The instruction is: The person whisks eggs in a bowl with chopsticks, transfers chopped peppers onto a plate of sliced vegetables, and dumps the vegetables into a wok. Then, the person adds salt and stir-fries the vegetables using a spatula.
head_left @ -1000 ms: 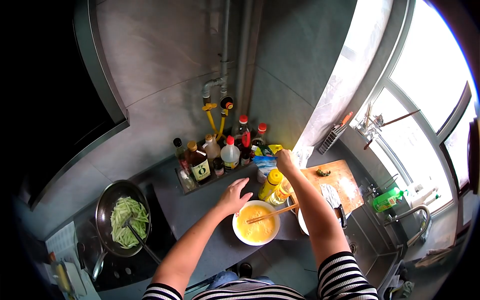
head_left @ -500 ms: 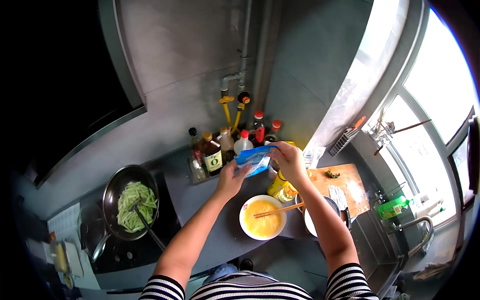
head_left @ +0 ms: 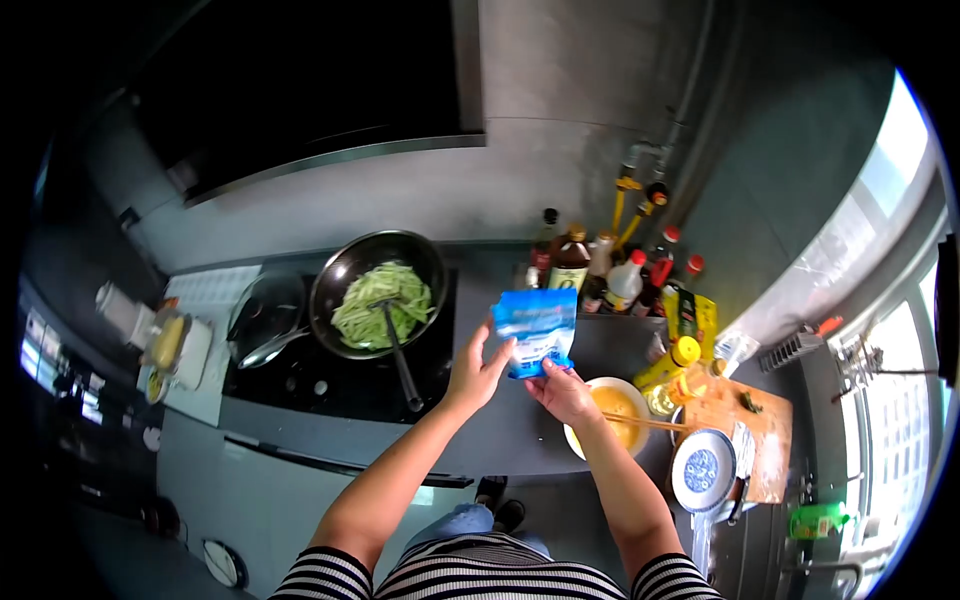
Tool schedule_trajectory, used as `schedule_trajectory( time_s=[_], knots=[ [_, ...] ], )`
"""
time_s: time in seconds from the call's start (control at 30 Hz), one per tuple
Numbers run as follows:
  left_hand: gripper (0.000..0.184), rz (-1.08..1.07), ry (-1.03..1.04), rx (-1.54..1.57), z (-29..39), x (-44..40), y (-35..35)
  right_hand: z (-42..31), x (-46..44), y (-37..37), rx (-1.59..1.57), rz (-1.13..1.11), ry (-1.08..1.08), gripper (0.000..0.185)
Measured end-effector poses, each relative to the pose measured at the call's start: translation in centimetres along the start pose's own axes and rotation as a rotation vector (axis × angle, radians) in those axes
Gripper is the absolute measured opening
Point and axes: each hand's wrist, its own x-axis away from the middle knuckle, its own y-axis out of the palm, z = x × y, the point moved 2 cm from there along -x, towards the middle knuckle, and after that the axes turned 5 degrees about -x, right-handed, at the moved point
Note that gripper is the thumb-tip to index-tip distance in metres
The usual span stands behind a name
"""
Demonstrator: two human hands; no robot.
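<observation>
A blue and white packet (head_left: 538, 325) is held upright over the counter between my two hands. My left hand (head_left: 480, 370) has its fingers on the packet's left side. The lower right corner of the packet is pinched in my right hand (head_left: 562, 390). Partly hidden behind my right forearm is a white bowl (head_left: 578, 442) of beaten egg, with wooden chopsticks (head_left: 650, 423) lying across it. To the left, a wok (head_left: 335, 268) on the black hob holds pale green strips (head_left: 365, 305) and a dark-handled spatula (head_left: 402, 365).
Sauce bottles (head_left: 570, 258) stand along the wall. Right of the bowl are a yellow-capped bottle (head_left: 668, 365), a blue-patterned dish (head_left: 702, 470) and a wooden cutting board (head_left: 770, 430). A green bottle (head_left: 815, 520) is by the sink. A glass lid (head_left: 268, 305) lies left of the wok.
The packet came up from beside the bottles into both hands and has moved left toward the wok. The view has turned left, bringing more of the hob into sight.
</observation>
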Motion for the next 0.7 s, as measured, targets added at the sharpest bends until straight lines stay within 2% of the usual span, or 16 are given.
schedule_trajectory(
  time_s=[0.07,0.1,0.13,0.2,0.27,0.33,0.4,0.43,0.47,0.53,0.67,0.7],
  knots=[
    [0.075,0.185,0.259,-0.66,-0.3,1.5,-3.3,1.2,-0.2,0.7,-0.022,0.024,-0.015,0.027],
    [0.099,0.063,0.092,-0.853,-0.3,2.0,-5.1,1.7,-0.1,1.0,-0.039,0.043,-0.016,0.027],
    [0.1,0.032,-0.068,-1.0,0.1,2.8,-6.5,2.2,0.0,1.2,-0.054,0.062,-0.019,0.027],
    [0.099,-0.03,-0.263,-1.065,-1.1,3.8,-9.2,3.0,0.2,1.8,-0.042,0.078,-0.011,0.028],
    [0.088,-0.113,-0.474,-0.956,-1.9,4.5,-12.0,3.6,0.1,2.4,0.012,0.066,0.013,0.029],
    [0.067,-0.224,-0.563,-1.02,-4.4,5.0,-15.0,4.3,-0.5,2.8,0.087,0.048,0.002,0.029],
    [0.041,-0.109,-0.527,-1.03,-5.7,5.5,-18.0,4.9,-1.0,4.1,0.185,0.07,-0.025,0.029],
    [0.024,-0.007,-0.433,-1.031,-5.9,5.7,-19.4,5.0,-1.2,5.4,0.2,0.085,-0.043,0.028],
    [0.017,0.076,-0.386,-1.006,-6.2,5.8,-20.7,5.5,-1.7,5.9,0.233,0.092,-0.058,0.028],
    [0.019,0.088,-0.322,-0.895,-8.3,5.9,-23.2,6.1,-2.8,7.1,0.301,0.113,-0.098,0.027],
    [0.026,-0.043,-0.683,0.001,-8.8,6.7,-27.0,6.9,-5.1,10.1,0.639,0.179,-0.306,0.026],
    [0.029,-0.094,-0.795,0.262,-7.9,7.0,-27.7,6.9,-5.5,11.5,0.776,0.231,-0.418,0.026]
  ],
)
